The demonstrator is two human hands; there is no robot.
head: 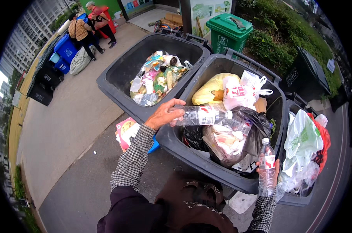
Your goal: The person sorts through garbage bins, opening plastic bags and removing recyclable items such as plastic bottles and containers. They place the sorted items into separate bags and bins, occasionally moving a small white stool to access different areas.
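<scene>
My left hand [166,113] grips the base end of a clear plastic bottle [203,115], which lies sideways over the middle wheelie bin [170,139] with its white cap to the right. Upright in my right hand [276,169] is a second clear bottle [267,166] with a white cap and a red and white label, by that bin's front right corner. Beneath them the bin holds a yellow bag [213,87], a white knotted bag [237,94], and an opened dark bag [254,125] with another bottle [237,124] among its waste.
A left bin [108,77] holds loose food waste and wrappers. Plastic bags [301,145] bulge from the right bin. Behind stands a green lidded bin [229,32]. Two people [81,30] stand by blue bins [65,48] at the upper left. Cardboard [126,131] lies on the ground.
</scene>
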